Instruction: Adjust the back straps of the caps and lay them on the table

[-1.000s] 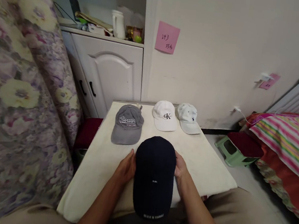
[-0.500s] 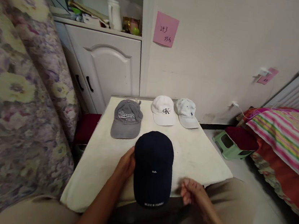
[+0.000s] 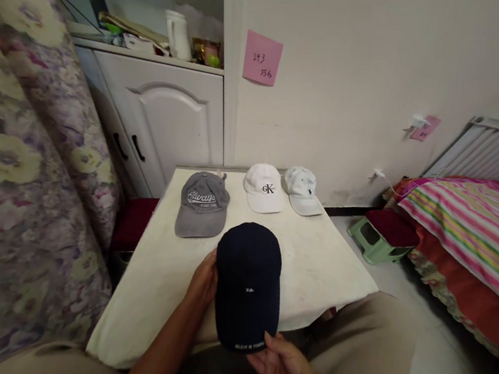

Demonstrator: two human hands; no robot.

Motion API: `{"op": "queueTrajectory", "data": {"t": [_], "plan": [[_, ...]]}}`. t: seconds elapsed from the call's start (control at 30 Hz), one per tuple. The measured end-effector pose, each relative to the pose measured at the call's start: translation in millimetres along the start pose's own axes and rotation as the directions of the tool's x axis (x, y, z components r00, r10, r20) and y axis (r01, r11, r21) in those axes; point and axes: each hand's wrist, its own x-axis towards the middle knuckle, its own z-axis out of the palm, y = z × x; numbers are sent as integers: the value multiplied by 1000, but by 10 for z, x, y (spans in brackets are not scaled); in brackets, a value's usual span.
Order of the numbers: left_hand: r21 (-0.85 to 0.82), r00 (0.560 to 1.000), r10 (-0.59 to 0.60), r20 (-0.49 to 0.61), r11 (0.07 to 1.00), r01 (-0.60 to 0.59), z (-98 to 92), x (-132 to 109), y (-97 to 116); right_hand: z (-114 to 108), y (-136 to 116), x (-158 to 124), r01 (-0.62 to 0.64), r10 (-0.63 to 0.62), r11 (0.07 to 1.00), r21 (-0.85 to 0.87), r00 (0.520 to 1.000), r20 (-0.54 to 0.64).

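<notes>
Holding the navy cap at the six o'clock edge of the tabletop, your left hand has fingers closed at nine o'clock; your right hand pinches the brim at five.

From over here I count four caps, two hands, two pink notes, two black handles, two red seats, one table, one bed.

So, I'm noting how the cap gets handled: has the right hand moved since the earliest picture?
Yes: judged against the table, the right hand has moved toward the camera, from the side of the navy cap to its brim.
</notes>
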Motion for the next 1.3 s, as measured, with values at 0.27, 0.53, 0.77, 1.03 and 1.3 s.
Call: {"op": "queueTrajectory", "data": {"t": [0.27,0.53,0.77,1.03,1.3], "plan": [[-1,998,-69,2,998,69,15,10,-119,-47,-161,-100,131,-131,991,0,988,78],[74,976,-207,72,977,202,39,-18,-119,-285,-980,-320,347,-348,937,-42,937,-24],[80,975,-214,62,975,209,57,-1,-98,-444,-2161,-369,523,-568,811,-261,812,-136],[78,966,-242,89,969,235,79,-8,-42,-619,-2542,-331,555,-640,752,-355,745,-190],[70,965,-246,93,968,241,43,30,-78,-655,-2411,-484,564,-703,677,-473,687,-186]]}}
